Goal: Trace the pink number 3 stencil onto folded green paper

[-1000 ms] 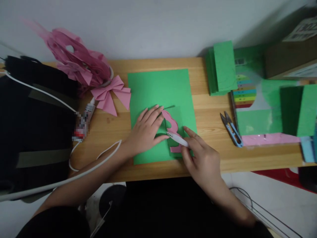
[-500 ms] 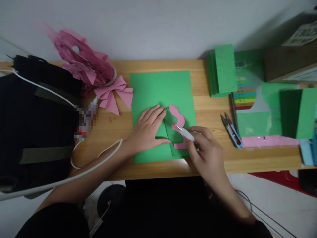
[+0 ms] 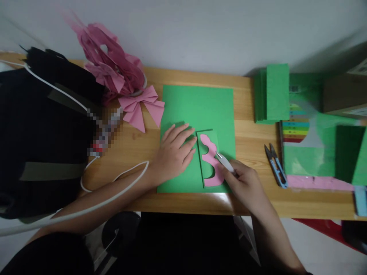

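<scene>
A wavy-edged pink paper cutout (image 3: 212, 179) lies on a narrow green card strip (image 3: 210, 133). Dark lines border that strip on its left and top, and beneath it is a larger green card sheet (image 3: 197, 105). My left hand (image 3: 178, 152) rests open and palm down on the sheet, left of the strip, fingers stretched out. In my right hand (image 3: 242, 177) is a white pen-shaped tool (image 3: 226, 163), gripped between closed fingers. Its pointed metal tip is at the cutout's right edge; I cannot tell whether it touches. My right fingers partly hide the strip's right side.
Pink bow (image 3: 143, 105) and crumpled pink paper (image 3: 114, 65) are at the back left, near a black bag (image 3: 54, 152). A white cable (image 3: 114, 198) crosses my left forearm. Thread snips (image 3: 275, 166), a green stack (image 3: 276, 93) and a packet of coloured paper (image 3: 306, 162) stand right.
The pink cutout and green strip, earlier uneven and partly raised, now lie flatter. My left thumb has drawn back from the strip. The tool tip has moved along the cutout; the camera view shifted.
</scene>
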`<control>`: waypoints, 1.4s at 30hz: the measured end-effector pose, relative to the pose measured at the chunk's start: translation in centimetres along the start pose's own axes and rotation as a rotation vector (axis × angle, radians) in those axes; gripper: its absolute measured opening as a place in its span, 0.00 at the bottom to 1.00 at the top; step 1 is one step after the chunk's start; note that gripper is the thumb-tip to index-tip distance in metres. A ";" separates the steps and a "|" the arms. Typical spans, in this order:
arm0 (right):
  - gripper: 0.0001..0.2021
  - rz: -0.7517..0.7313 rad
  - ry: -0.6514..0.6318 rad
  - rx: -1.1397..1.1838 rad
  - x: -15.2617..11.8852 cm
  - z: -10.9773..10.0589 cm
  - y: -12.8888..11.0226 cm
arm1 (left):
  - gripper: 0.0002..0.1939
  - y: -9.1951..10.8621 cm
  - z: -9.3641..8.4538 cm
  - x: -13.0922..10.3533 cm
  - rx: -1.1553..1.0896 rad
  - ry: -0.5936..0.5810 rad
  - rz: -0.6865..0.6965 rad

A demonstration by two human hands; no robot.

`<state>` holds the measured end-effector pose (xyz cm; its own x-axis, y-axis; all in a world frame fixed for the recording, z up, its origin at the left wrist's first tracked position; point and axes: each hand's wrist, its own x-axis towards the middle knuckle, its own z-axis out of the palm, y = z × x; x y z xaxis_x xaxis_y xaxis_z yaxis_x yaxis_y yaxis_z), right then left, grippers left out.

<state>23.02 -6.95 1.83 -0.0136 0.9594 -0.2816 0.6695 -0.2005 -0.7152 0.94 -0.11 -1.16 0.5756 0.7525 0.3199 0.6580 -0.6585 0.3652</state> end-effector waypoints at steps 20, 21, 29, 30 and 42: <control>0.19 -0.075 0.005 -0.104 0.3 0.3 -0.1 | 0.15 -0.4 0.4 0.0 -0.040 -0.031 -0.007; 0.19 -0.073 0.004 -0.109 0.4 0.3 -0.1 | 0.15 -0.4 0.3 0.0 -0.038 -0.033 -0.006; 0.19 -0.076 -0.012 -0.108 0.5 -0.1 0.0 | 0.15 -0.4 0.4 -0.1 -0.062 -0.034 -0.022; 0.19 -0.080 -0.012 -0.111 0.5 -0.1 -0.1 | 0.15 -0.4 0.4 -0.1 -0.064 -0.030 -0.023; 0.20 -0.077 -0.008 -0.115 0.7 0.0 -0.1 | 0.15 -0.4 0.3 0.0 -0.082 -0.047 -0.029</control>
<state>22.97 -6.30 1.72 -0.0739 0.9693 -0.2344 0.7471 -0.1019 -0.6569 0.85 0.14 -1.59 0.5803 0.7693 0.2672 0.6341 -0.6327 0.4445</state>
